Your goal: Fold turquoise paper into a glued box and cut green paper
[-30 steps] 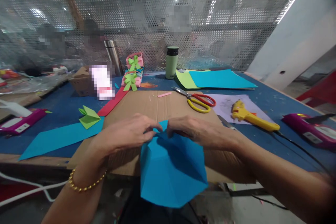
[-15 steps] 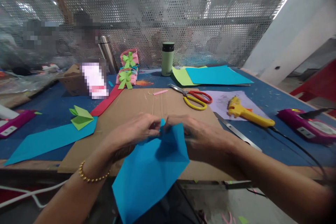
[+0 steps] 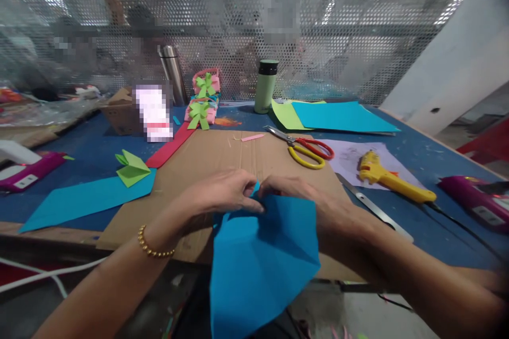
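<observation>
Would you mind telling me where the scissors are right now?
In the head view, the scissors lie right of centre at the far right corner of the cardboard, beyond the right hand and left of the yellow glue gun.

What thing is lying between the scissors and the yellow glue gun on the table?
The head view shows it: a lilac sheet lies between the scissors and the yellow glue gun, which rests partly on it.

Left hand (image 3: 228, 190): kinda pinched
Right hand (image 3: 294, 188): fingers curled, just beside it
Forearms (image 3: 115, 270): angled over surface's (image 3: 91, 161) near edge
</observation>
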The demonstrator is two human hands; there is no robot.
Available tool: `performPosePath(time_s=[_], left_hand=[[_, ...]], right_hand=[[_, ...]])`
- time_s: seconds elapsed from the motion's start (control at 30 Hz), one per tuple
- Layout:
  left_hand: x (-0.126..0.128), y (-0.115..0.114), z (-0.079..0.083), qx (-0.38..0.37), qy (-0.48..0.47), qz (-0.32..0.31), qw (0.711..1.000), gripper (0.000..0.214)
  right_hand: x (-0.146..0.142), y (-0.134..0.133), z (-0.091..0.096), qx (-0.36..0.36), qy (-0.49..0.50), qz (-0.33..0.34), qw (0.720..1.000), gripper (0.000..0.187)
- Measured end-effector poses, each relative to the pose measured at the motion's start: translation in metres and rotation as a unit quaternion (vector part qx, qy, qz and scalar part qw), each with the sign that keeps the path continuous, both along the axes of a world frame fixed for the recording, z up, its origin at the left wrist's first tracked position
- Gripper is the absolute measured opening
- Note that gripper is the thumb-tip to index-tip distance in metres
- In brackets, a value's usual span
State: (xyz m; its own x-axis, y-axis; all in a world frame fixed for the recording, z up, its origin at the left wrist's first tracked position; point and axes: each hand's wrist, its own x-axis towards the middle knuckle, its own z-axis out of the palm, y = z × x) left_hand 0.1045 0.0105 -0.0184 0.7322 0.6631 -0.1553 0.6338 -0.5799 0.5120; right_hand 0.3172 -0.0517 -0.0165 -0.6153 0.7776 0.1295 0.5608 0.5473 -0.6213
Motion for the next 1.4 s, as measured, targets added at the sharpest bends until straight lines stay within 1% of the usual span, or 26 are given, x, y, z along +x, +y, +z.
performPosePath(time_s=[0.07, 0.13, 0.27, 0.37, 0.47, 0.63, 0.73, 0.87, 1.0, 1.1, 1.2, 1.3, 1.4], left_hand=[[0.001, -0.001, -0.002, 0.010, 0.004, 0.007, 1.000, 0.031], [0.002, -0.002, -0.003, 0.026, 0.010, 0.011, 1.000, 0.026], [0.005, -0.005, -0.002, 0.046, 0.021, 0.001, 0.999, 0.019], [0.006, -0.007, 0.001, 0.053, 0.030, -0.005, 0.998, 0.022], [0.007, -0.009, 0.002, 0.072, 0.040, -0.002, 0.997, 0.026], [0.008, -0.010, 0.002, 0.092, 0.041, -0.019, 0.995, 0.026], [0.010, -0.011, 0.004, 0.099, 0.061, -0.027, 0.993, 0.027], [0.013, -0.013, 0.008, 0.100, 0.116, -0.011, 0.988, 0.027], [0.010, -0.012, 0.005, 0.084, 0.097, -0.009, 0.992, 0.028], [0.003, -0.008, 0.002, 0.048, 0.090, -0.013, 0.995, 0.021], [-0.003, -0.003, 0.001, 0.010, 0.072, -0.025, 0.997, 0.018], [-0.007, 0.000, 0.002, -0.015, 0.065, -0.039, 0.997, 0.014], [-0.010, 0.002, 0.003, -0.035, 0.068, -0.048, 0.996, 0.009]], right_hand=[[-0.001, -0.003, -0.002, 0.007, -0.014, -0.053, 0.998, 0.022], [-0.002, -0.005, -0.004, 0.011, -0.016, -0.070, 0.997, 0.022], [-0.004, -0.002, -0.008, 0.020, 0.000, -0.070, 0.997, 0.022], [-0.003, 0.003, -0.011, 0.033, 0.015, -0.067, 0.997, 0.015], [-0.003, 0.007, -0.012, 0.037, 0.020, -0.061, 0.997, 0.014], [-0.005, 0.006, -0.010, 0.036, 0.035, -0.052, 0.997, 0.022], [-0.005, 0.005, -0.012, 0.041, 0.048, -0.051, 0.997, 0.025], [-0.005, 0.006, -0.017, 0.037, 0.048, -0.065, 0.996, 0.024], [-0.004, 0.005, -0.014, 0.041, 0.040, -0.071, 0.996, 0.023], [-0.001, -0.005, -0.008, 0.059, 0.031, -0.078, 0.995, 0.017], [0.004, -0.028, -0.006, 0.075, 0.032, -0.084, 0.993, 0.013], [0.006, -0.054, -0.014, 0.076, 0.032, -0.053, 0.995, 0.016], [0.005, -0.073, -0.028, 0.120, 0.002, -0.031, 0.992, 0.024]])
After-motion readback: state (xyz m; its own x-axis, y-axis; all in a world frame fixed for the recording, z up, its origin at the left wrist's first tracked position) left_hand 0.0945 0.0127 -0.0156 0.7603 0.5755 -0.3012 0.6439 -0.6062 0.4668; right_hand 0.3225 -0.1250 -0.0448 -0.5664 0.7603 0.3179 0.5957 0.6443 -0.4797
